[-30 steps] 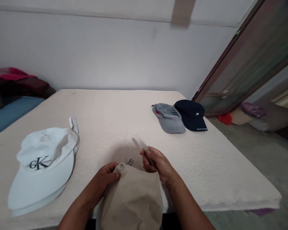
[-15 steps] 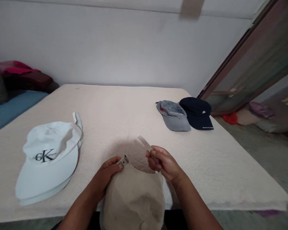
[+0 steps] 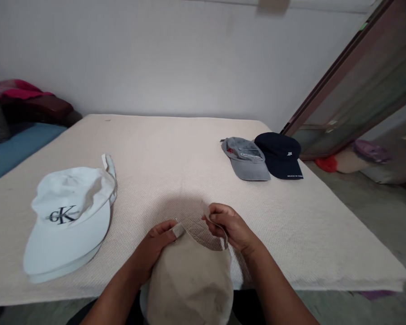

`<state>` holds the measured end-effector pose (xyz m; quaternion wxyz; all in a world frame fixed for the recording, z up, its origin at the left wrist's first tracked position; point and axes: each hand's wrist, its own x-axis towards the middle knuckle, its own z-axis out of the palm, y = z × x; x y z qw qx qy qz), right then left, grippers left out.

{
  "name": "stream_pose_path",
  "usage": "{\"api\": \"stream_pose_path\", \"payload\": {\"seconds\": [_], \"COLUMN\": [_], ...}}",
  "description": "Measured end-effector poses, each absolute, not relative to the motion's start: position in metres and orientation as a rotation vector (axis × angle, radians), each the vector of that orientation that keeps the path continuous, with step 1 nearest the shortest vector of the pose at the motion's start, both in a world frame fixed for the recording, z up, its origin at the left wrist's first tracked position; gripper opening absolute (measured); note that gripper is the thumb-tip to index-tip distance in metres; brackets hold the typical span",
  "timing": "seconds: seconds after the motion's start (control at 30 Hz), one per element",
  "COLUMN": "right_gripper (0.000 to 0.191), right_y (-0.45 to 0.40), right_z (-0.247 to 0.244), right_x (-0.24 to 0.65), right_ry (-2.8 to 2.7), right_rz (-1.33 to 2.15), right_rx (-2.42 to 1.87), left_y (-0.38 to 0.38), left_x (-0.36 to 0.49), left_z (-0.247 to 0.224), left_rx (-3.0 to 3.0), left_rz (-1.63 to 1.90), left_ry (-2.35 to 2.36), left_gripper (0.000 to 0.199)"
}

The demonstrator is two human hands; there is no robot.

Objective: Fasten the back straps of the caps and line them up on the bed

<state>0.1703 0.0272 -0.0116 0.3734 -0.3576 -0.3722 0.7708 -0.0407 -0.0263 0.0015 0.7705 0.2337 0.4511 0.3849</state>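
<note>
A beige cap (image 3: 192, 280) is held at the near edge of the table, its back opening facing away from me. My left hand (image 3: 160, 241) pinches the short strap end (image 3: 178, 230) on the left of that opening. Between the thumb and fingers of my right hand (image 3: 228, 225) is the cap's long loose strap (image 3: 205, 209), its tip pointing up and left. The two strap ends are apart. The lower part of the cap runs out of the bottom of the view.
On the left of the table (image 3: 155, 149) lies a white cap (image 3: 71, 216) with black letters. A grey cap (image 3: 246, 158) and a navy cap (image 3: 279, 153) sit side by side at the back right, touching. A wall (image 3: 162, 58) stands behind the table.
My right hand has drawn the long strap a little left and down, so it bows more. The left strap end has turned and its metal buckle is now barely seen.
</note>
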Motion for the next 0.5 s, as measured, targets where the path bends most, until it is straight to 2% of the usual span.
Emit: {"api": "stream_pose_path", "payload": {"seconds": [0.1, 0.27, 0.5], "right_gripper": [0.009, 0.025, 0.023], "right_y": [0.0261, 0.0249, 0.0254], "right_z": [-0.011, -0.0102, -0.0096], "right_x": [0.168, 0.1678, 0.1709], "right_ry": [-1.026, -1.255, -1.272], "right_rz": [2.032, 2.068, 2.099], "right_rx": [-0.916, -0.957, -0.923], "left_y": [-0.0259, -0.0261, -0.0268], "left_x": [-0.04, -0.0392, -0.0381], "left_z": [0.0017, 0.0009, 0.003], "left_rx": [0.525, 0.497, 0.519], "left_rz": [0.834, 0.823, 0.793], "left_ry": [0.972, 0.991, 1.0], "left_gripper": [0.017, 0.017, 0.018]}}
